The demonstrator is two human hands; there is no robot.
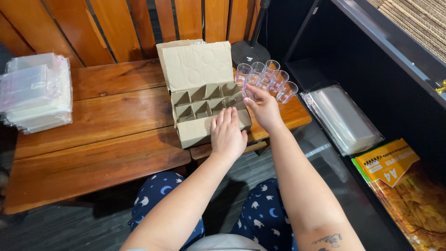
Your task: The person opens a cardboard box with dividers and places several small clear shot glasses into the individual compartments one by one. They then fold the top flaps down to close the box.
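Just right of the frame's centre, the left hand (227, 135) lies flat, fingers straight and together, on the front wall of a cardboard box (204, 125) with divider cells; it grips nothing, only presses down. The box sits at the near edge of a wooden table (93, 139), its lid flap standing open toward the top of the frame.

The right hand (264, 108) is at the box's right end, fingers curled around a small clear glass (251, 91), held over the rightmost cells. How firmly the fingertips pinch it cannot be told, since the glass is see-through and partly hidden.

Behind it, toward the upper middle, a cluster of clear glasses (274, 79) stands packed close, touching one another, near the table's far right corner.

The likely trouble: the held glass may catch on a thin cardboard divider and tip, or slip from the fingers because it is smooth. The right wrist is close to the cluster, so a careless sweep could knock those glasses over the table's edge. The box overhangs the near edge slightly, and hard pressing might tilt it.
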